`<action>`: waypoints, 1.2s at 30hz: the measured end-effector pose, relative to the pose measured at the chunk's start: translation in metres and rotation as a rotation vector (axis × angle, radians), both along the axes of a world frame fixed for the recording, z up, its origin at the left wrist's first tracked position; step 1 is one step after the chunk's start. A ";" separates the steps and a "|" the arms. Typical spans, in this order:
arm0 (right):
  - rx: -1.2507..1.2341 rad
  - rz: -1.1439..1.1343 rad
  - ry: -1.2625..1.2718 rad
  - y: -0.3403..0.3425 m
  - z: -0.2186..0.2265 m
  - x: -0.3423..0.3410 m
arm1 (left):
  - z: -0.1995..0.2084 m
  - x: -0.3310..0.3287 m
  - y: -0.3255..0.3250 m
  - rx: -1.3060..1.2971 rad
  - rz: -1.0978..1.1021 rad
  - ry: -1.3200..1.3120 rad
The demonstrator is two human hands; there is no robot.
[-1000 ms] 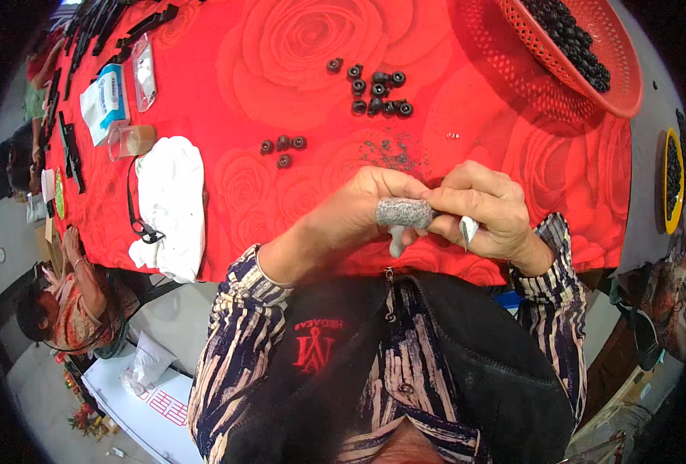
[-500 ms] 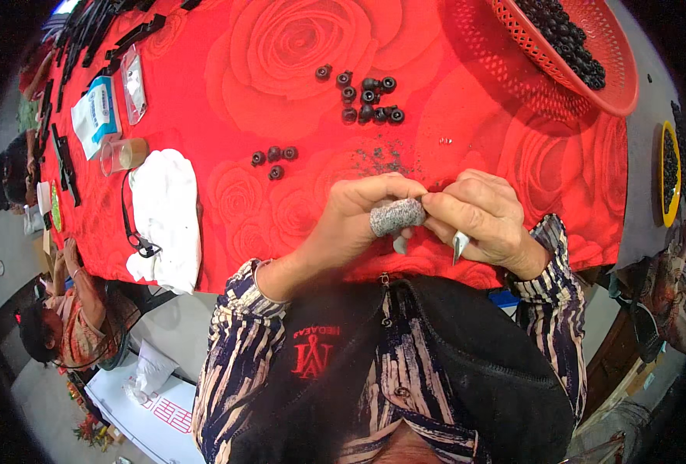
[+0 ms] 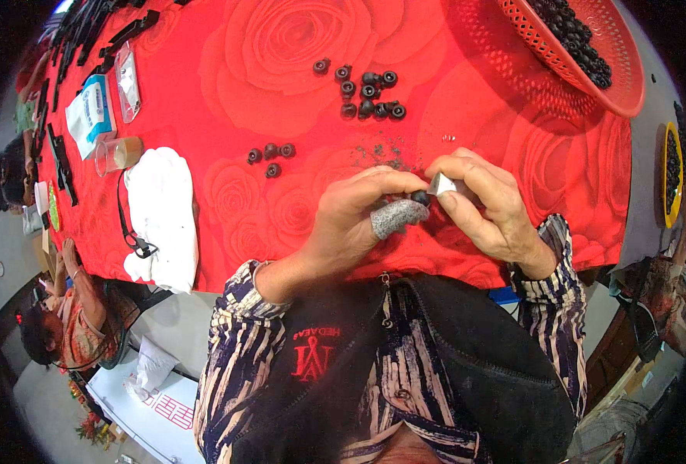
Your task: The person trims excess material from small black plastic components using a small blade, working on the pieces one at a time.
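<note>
Between thumb and forefinger, my left hand (image 3: pixel 351 209) pinches a small round black part (image 3: pixel 419 197). A grey speckled cloth sleeve (image 3: pixel 395 218) covers its thumb. My right hand (image 3: pixel 488 205) grips a small blade (image 3: pixel 440 184) of pale metal, its edge close beside the black part; whether they touch I cannot tell. Beyond my hands, dark shavings (image 3: pixel 385 155) are scattered on the red cloth. Farther off stands a group of similar black parts (image 3: pixel 368 91), with a smaller group (image 3: pixel 272 151) to the left of the shavings.
A red basket (image 3: pixel 627 85) of black parts stands at the far right, and a yellow-rimmed tray (image 3: pixel 675 213) lies beyond the table edge. On the left are a white cloth (image 3: pixel 160 224), a plastic cup (image 3: pixel 119 155), a packet (image 3: pixel 92 116) and long black pieces (image 3: pixel 61 166). Another person (image 3: pixel 80 317) sits at left.
My right hand has turned, bringing the blade from below the palm up beside the black part. That part now shows between my left fingertips. The groups on the table look unchanged.
</note>
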State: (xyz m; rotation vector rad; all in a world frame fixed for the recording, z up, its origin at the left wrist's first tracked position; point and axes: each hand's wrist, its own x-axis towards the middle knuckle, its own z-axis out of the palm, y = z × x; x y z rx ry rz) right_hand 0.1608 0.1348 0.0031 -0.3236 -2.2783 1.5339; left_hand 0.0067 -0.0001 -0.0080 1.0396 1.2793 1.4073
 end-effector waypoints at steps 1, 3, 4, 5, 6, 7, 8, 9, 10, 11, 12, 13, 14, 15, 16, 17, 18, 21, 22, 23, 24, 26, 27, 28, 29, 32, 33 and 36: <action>-0.002 0.000 0.000 0.000 0.001 0.000 | 0.000 0.000 -0.001 -0.032 -0.002 -0.014; 0.037 -0.002 -0.058 -0.001 0.004 0.000 | -0.001 0.001 -0.002 -0.065 -0.004 -0.029; 0.036 -0.003 -0.060 -0.001 0.003 0.000 | -0.002 0.001 -0.002 -0.079 -0.007 -0.059; 0.050 -0.007 -0.059 -0.001 0.003 0.000 | -0.003 0.002 -0.002 -0.094 -0.009 -0.089; 0.063 -0.009 -0.055 -0.001 0.001 0.000 | -0.004 0.002 -0.002 -0.095 -0.007 -0.089; 0.061 -0.007 -0.055 -0.001 0.000 0.000 | -0.005 0.002 -0.002 -0.080 -0.009 -0.102; 0.077 -0.007 -0.035 -0.001 -0.003 0.000 | -0.005 0.002 -0.002 -0.065 -0.011 -0.116; 0.093 -0.009 -0.017 0.000 -0.004 0.000 | -0.004 0.002 -0.002 -0.065 -0.010 -0.118; 0.093 -0.008 -0.019 0.000 -0.004 0.000 | -0.002 0.002 -0.002 -0.108 -0.018 -0.135; 0.103 -0.015 -0.018 0.001 -0.004 0.000 | 0.000 0.002 -0.001 -0.151 -0.026 -0.152; 0.113 -0.020 -0.015 0.001 -0.003 -0.001 | 0.000 0.002 -0.002 -0.152 -0.024 -0.154; 0.112 -0.017 -0.016 0.001 -0.003 -0.001 | 0.000 0.001 -0.002 -0.172 -0.037 -0.165; 0.114 -0.013 -0.028 0.002 -0.002 -0.001 | 0.000 0.001 -0.002 -0.193 -0.049 -0.177; 0.118 -0.009 -0.041 0.002 -0.002 -0.001 | 0.001 0.000 -0.002 -0.193 -0.048 -0.178; 0.118 -0.008 -0.041 0.002 -0.002 -0.001 | 0.002 -0.001 -0.002 -0.206 -0.072 -0.207; 0.109 -0.005 -0.033 0.003 -0.003 -0.001 | 0.004 -0.001 -0.002 -0.219 -0.097 -0.235; 0.100 -0.001 -0.027 0.002 -0.003 0.000 | 0.005 -0.001 -0.002 -0.219 -0.096 -0.235; 0.098 -0.004 -0.064 0.003 0.001 -0.001 | 0.006 0.000 -0.002 -0.278 -0.100 -0.349; 0.096 -0.003 -0.065 0.003 0.000 -0.001 | 0.005 0.000 -0.002 -0.293 -0.102 -0.383; 0.103 -0.004 -0.064 0.003 -0.001 -0.001 | 0.005 -0.001 -0.002 -0.308 -0.105 -0.417; 0.114 -0.008 -0.062 0.003 -0.001 -0.001 | 0.004 -0.001 -0.002 -0.307 -0.107 -0.417; 0.110 0.002 -0.049 0.003 -0.001 -0.001 | 0.004 -0.001 -0.001 -0.293 -0.131 -0.498; 0.103 0.014 -0.035 0.004 0.000 -0.001 | 0.004 0.000 -0.001 -0.295 -0.132 -0.497; 0.101 0.012 -0.035 0.005 0.001 -0.001 | 0.005 0.000 -0.001 -0.305 -0.128 -0.548; 0.107 0.055 -0.052 0.007 0.002 -0.001 | 0.006 0.001 -0.001 -0.314 -0.124 -0.599; 0.103 0.106 -0.063 0.009 0.004 -0.002 | 0.007 -0.001 0.001 -0.310 -0.118 -0.608; 0.095 0.115 -0.054 0.010 0.004 -0.002 | 0.007 -0.001 0.002 -0.311 -0.118 -0.606; 0.099 0.046 -0.015 0.007 -0.002 -0.001 | 0.006 -0.001 0.002 -0.286 -0.108 -0.596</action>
